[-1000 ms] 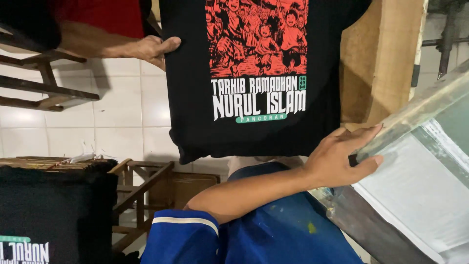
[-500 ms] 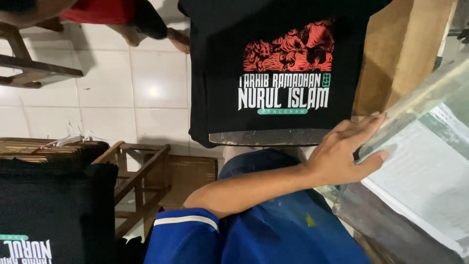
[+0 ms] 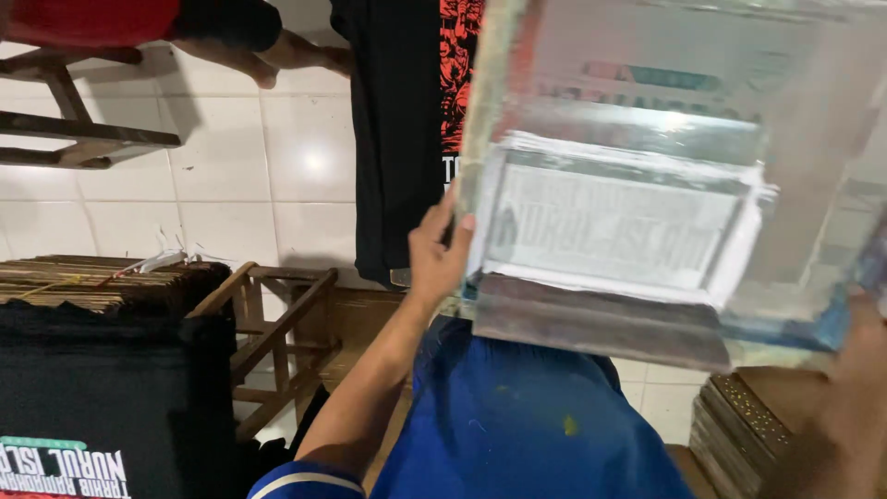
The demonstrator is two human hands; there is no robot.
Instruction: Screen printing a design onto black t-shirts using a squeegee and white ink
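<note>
Head view: nearest, the person's left hand (image 3: 436, 254) grips the printing screen frame (image 3: 637, 185) at its left edge, fingers curled round; right hand (image 3: 855, 370) holds its right corner. Behind hangs a black printed shirt (image 3: 397, 139).

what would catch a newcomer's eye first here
The big screen-printing frame fills the upper right, tilted toward the camera and gripped at its left edge by the left hand and its lower right corner by the right hand. Behind it at top centre lies a black t-shirt with a red print.
</note>
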